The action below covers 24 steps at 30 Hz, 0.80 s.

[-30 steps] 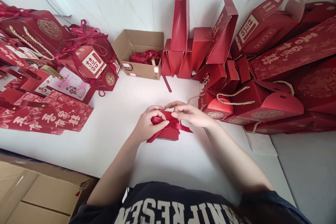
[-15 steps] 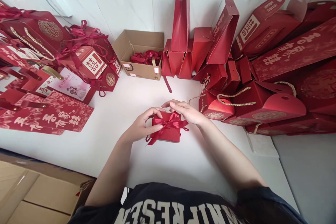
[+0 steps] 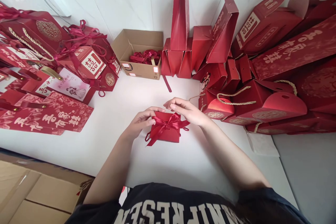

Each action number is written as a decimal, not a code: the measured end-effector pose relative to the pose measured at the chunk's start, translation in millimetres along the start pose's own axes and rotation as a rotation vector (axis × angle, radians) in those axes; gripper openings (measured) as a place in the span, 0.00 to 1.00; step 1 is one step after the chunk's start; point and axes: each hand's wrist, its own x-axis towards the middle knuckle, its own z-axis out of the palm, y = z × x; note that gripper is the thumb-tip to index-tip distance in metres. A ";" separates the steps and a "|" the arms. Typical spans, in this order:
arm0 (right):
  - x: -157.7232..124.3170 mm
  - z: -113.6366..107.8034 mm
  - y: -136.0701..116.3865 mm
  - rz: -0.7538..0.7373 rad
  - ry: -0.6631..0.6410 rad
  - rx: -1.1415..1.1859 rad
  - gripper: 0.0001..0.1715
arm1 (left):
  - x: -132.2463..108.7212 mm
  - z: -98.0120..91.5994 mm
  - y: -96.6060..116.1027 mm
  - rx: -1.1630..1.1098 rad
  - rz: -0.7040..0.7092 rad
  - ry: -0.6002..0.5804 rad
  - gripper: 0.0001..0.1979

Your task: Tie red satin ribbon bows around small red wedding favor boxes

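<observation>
A small red gift box (image 3: pixel 168 133) with a red ribbon bow (image 3: pixel 168 124) on top sits on the white table (image 3: pixel 110 129) in front of me. My left hand (image 3: pixel 141 120) grips the box's left top corner, fingers curled over its edge. On the other side, my right hand (image 3: pixel 187 110) rests on the top right edge, its fingers partly bent and touching the box beside the bow. The ribbon's tails hang down over the box's front left.
An open cardboard box (image 3: pixel 140 54) with red ribbons stands at the back. Folded red gift bags (image 3: pixel 199 47) and rope-handled boxes (image 3: pixel 252 103) crowd the right. Finished ribboned boxes (image 3: pixel 86 59) and flat red cards (image 3: pixel 52 115) fill the left. A large carton (image 3: pixel 34 196) sits below the table edge.
A second ago both hands were pulling the ribbon tight over the box. The bow now stands tied, and the hands have moved apart to the box's top corners.
</observation>
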 end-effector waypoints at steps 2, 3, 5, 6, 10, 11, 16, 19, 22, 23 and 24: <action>-5.1 2.7 -11.6 -0.110 0.105 -0.131 0.12 | 0.5 -0.9 -0.6 -0.038 0.008 -0.043 0.11; -9.2 4.7 -19.7 -0.175 0.135 -0.226 0.11 | 0.4 -1.6 -0.5 -0.054 0.012 -0.064 0.12; -19.2 10.9 -37.2 -0.252 0.095 -0.399 0.10 | 0.1 -3.3 0.3 -0.078 0.005 -0.093 0.14; -24.4 15.5 -44.8 -0.275 0.024 -0.476 0.11 | 0.0 -3.9 0.8 -0.085 -0.007 -0.103 0.14; -36.9 43.3 -53.9 -0.319 -0.237 -0.785 0.17 | 0.5 -2.8 0.6 -0.120 -0.022 -0.102 0.17; -37.3 50.6 -51.0 -0.327 -0.254 -0.864 0.17 | 0.7 -1.6 0.0 -0.127 -0.015 -0.080 0.17; -32.6 66.4 -35.0 -0.466 -0.208 -1.043 0.11 | 1.4 3.8 -3.2 -0.113 0.001 0.089 0.16; -32.9 59.7 -36.5 -0.517 -0.224 -1.011 0.15 | 1.5 2.4 -3.8 -0.120 0.029 0.130 0.17; -36.1 49.4 -41.7 -0.475 -0.304 -0.962 0.13 | 1.7 0.9 -3.1 -0.134 0.037 0.144 0.19; -37.4 45.8 -43.4 -0.449 -0.333 -0.941 0.12 | 1.7 1.0 -2.8 -0.136 0.030 0.149 0.20; -38.7 42.0 -45.1 -0.420 -0.354 -0.919 0.12 | 1.9 1.5 -2.5 -0.133 0.020 0.154 0.20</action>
